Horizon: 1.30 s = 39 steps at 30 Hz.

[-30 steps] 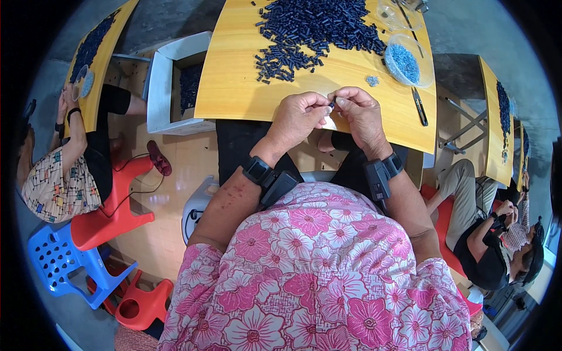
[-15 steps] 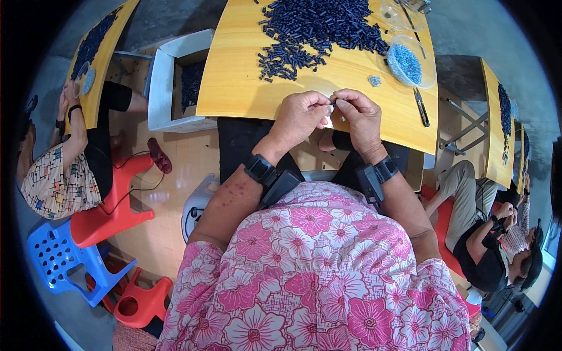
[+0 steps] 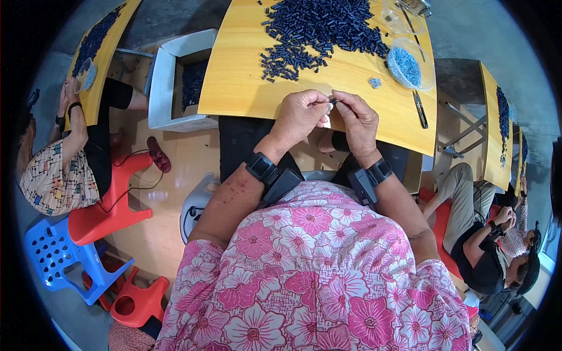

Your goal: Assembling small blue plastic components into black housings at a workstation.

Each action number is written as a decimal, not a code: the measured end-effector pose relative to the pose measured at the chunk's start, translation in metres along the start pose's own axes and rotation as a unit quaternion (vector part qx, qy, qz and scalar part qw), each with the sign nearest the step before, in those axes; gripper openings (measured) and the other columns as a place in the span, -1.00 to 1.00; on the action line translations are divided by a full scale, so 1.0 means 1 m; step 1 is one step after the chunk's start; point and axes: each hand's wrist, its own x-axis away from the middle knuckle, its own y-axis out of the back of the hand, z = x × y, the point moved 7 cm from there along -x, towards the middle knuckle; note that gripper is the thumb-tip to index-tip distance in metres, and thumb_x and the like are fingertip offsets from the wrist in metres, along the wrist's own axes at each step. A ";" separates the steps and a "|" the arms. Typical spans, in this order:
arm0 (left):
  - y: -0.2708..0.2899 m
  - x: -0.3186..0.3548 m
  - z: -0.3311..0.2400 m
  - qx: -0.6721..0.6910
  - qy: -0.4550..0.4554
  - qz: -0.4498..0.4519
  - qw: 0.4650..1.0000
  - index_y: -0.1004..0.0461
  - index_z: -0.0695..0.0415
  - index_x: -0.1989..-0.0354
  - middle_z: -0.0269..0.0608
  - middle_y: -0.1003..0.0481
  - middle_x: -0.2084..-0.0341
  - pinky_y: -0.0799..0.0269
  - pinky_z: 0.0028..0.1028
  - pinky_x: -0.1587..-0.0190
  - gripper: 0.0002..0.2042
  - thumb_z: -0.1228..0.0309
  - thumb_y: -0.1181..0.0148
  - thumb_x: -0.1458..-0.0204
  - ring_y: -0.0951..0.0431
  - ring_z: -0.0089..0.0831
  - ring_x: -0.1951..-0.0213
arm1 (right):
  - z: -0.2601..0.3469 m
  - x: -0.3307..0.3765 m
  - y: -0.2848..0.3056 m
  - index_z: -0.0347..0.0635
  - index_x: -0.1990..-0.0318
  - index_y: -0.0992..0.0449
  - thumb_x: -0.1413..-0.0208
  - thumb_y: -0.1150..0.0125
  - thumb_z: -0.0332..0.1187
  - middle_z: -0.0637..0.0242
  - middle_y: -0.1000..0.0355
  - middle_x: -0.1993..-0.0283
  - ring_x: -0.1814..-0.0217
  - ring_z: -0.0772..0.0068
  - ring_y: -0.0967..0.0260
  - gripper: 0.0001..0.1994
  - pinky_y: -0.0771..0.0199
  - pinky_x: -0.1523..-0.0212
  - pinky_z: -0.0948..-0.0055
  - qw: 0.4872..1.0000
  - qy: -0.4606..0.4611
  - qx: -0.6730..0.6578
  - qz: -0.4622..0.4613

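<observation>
My left hand [image 3: 301, 116] and my right hand [image 3: 358, 121] meet at the near edge of the yellow table [image 3: 240, 88]. Between their fingertips is a small black tube-shaped piece [image 3: 333, 101], pinched from both sides and partly covered by the fingers. Just beyond lies a big heap of small black tube-shaped pieces [image 3: 319, 26]. To the right of the heap stands a clear plastic bowl [image 3: 429, 75] of tiny bluish clear bits [image 3: 405, 65]. A little pile of the same bits [image 3: 374, 83] rests on the tabletop beside it.
Black-handled snips [image 3: 420, 110] lie near the table's right edge. A white box [image 3: 162, 93] with dark pieces inside stands left of the table. Red stools [image 3: 111, 202] and a blue stool [image 3: 64, 257] are at lower left. Other people sit at tables on both sides.
My right hand's fingers have opened out slightly, and more of the black piece shows between the fingertips. Both hands stay in about the same place.
</observation>
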 end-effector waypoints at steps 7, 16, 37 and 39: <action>-0.002 0.000 0.001 0.003 -0.009 0.003 1.000 -0.54 0.29 0.21 -0.31 -0.55 0.46 -0.50 -0.63 0.37 -0.87 0.49 -0.18 -0.15 -0.52 -0.65 0.48 | -0.011 -0.005 0.006 -0.25 0.06 -0.60 -0.18 -0.11 -0.49 0.34 -0.53 0.14 0.10 0.52 -0.44 -0.78 -0.43 0.03 0.50 0.993 -0.072 -0.089 0.025; -0.002 0.001 0.000 -0.007 -0.012 0.006 1.000 -0.54 0.29 0.19 -0.32 -0.54 0.46 -0.50 -0.62 0.36 -0.86 0.48 -0.16 -0.17 -0.52 -0.66 0.46 | -0.029 -0.011 0.006 -0.27 0.07 -0.60 -0.20 -0.19 -0.29 0.32 -0.54 0.27 0.25 0.56 -0.43 -0.73 -0.46 0.18 0.54 0.966 -0.216 -0.131 0.060; -0.001 0.004 -0.001 -0.019 -0.017 -0.032 0.999 -0.54 0.28 0.23 -0.32 -0.53 0.50 -0.50 -0.60 0.37 -0.90 0.51 -0.16 -0.15 -0.53 -0.62 0.48 | -0.035 -0.022 -0.001 -0.32 0.14 -0.54 -0.09 -0.29 -0.33 0.30 -0.49 0.40 0.39 0.43 -0.44 -0.74 -0.53 0.25 0.37 0.909 -0.340 -0.181 0.156; -0.001 0.004 -0.002 -0.023 -0.017 -0.034 0.999 -0.54 0.28 0.23 -0.32 -0.53 0.50 -0.50 -0.60 0.37 -0.90 0.52 -0.16 -0.15 -0.53 -0.62 0.48 | -0.035 -0.022 -0.003 -0.30 0.15 -0.54 -0.09 -0.28 -0.33 0.28 -0.49 0.40 0.37 0.40 -0.47 -0.76 -0.55 0.21 0.33 0.903 -0.335 -0.209 0.169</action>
